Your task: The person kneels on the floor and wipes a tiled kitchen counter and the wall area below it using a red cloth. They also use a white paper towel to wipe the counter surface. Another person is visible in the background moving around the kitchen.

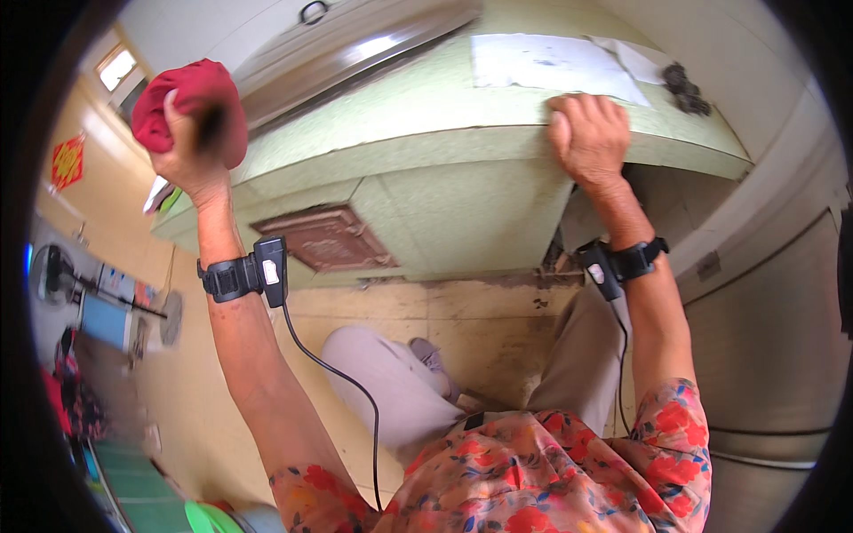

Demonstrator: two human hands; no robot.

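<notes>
My left hand (190,156) is raised at the upper left and grips a bunched dark red cloth (190,93). A dark blur covers part of the cloth and some of the fingers. My right hand (592,136) rests on the front edge of a pale green tiled counter (426,126); its fingers are curled and the fingertips are hidden. Just beyond it lies a white sheet (546,63) with dark marks. Each wrist wears a black strap with a cabled device.
Along the back of the counter runs a stainless-steel panel (360,53). A dark clump of scouring wool (686,88) sits near the right wall. Below the counter are a brown door (326,238) and an open recess (660,193). A standing fan (56,273) is at far left.
</notes>
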